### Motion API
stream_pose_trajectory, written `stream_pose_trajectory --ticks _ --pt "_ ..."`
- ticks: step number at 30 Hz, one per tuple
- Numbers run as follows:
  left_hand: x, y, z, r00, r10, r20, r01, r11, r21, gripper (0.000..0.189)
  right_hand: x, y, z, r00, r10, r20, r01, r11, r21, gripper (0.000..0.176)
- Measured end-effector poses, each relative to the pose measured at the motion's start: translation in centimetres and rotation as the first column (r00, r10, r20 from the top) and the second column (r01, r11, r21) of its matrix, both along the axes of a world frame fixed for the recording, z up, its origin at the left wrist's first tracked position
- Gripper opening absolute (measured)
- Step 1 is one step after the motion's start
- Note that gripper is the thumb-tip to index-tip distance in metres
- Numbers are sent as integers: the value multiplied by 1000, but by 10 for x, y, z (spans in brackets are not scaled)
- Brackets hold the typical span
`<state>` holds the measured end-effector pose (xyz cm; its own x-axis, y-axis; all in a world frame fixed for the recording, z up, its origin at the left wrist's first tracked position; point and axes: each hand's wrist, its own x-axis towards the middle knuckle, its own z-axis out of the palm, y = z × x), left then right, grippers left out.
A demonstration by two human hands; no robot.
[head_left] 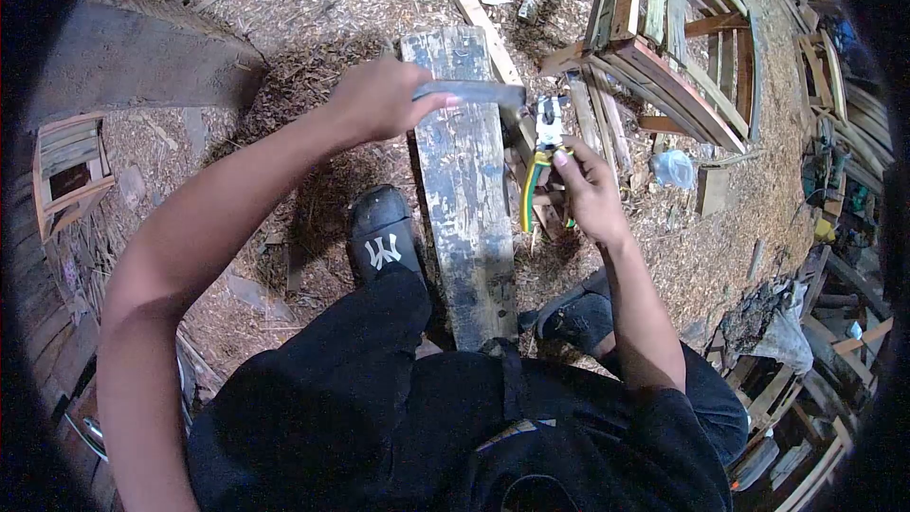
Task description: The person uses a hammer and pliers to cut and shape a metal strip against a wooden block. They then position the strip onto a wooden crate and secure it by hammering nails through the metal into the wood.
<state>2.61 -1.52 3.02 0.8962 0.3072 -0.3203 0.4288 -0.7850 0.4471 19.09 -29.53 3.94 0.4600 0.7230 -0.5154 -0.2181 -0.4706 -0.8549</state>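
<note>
My left hand (374, 102) is closed around one end of a grey flat bar (479, 93), which is smeared by motion. The bar lies level across the view, over the far part of a worn plank (463, 199), and its free end comes close to the jaws of the pliers. In my right hand (592, 194) is a pair of pliers (547, 137) with green and yellow handles, jaws pointing away from me. Whether the jaws hold anything is too small to tell. Between my legs, the paint-flecked plank runs away from me.
A slatted wooden crate (654, 47) stands at the far right, with a smaller one (71, 171) at the left. A heavy beam (161, 57) sits at the upper left. Clear plastic (673, 168) and wood chips litter the ground. Scrap wood (844, 313) piles up along the right.
</note>
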Motion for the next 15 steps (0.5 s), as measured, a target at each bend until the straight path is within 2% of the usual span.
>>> stream_pose_trajectory --ticks 1,2,3,5,6,7,10,11,12,13,14,15 --pt "3 2 -2 999 47 -14 -47 999 -26 56 1 0 2 987 -114 -109 117 993 20 30" --pt "4 4 -3 999 46 -12 -46 999 -28 56 14 -6 3 987 -70 -148 60 996 -67 27" --pt "3 9 -7 999 30 -32 -31 999 -42 61 32 -20 -24 1000 -4 -5 4 999 -47 29" --pt "1 12 -8 999 14 -52 -16 998 -54 65 46 -29 -48 956 -153 251 201 963 -178 30" --pt "-1 11 -6 998 38 -57 -42 996 -75 66 51 -30 -54 935 -240 259 278 953 -122 31" --pt "-2 12 -6 996 62 -62 -68 993 -96 66 61 -35 -64 927 -357 118 371 919 -135 30" --pt "-3 14 -7 990 68 -127 -76 995 -61 68 87 -53 -96 877 -323 355 356 934 -31 28" --pt "-4 15 -9 990 68 -128 -76 995 -61 68 89 -56 -99 877 -323 355 356 934 -31 28" --pt "-5 15 -9 990 96 -107 -104 992 -72 65 87 -56 -95 780 -248 575 311 950 -12 29" --pt "-6 16 -10 988 124 -87 -131 988 -84 63 85 -56 -92 629 -166 759 261 965 -6 30" --pt "-7 17 -11 989 123 -86 -130 988 -86 63 80 -59 -88 577 -114 809 231 973 -28 32" --pt "-6 18 -10 983 143 -117 -156 981 -118 63 73 -60 -86 478 -10 878 248 961 -124 33"
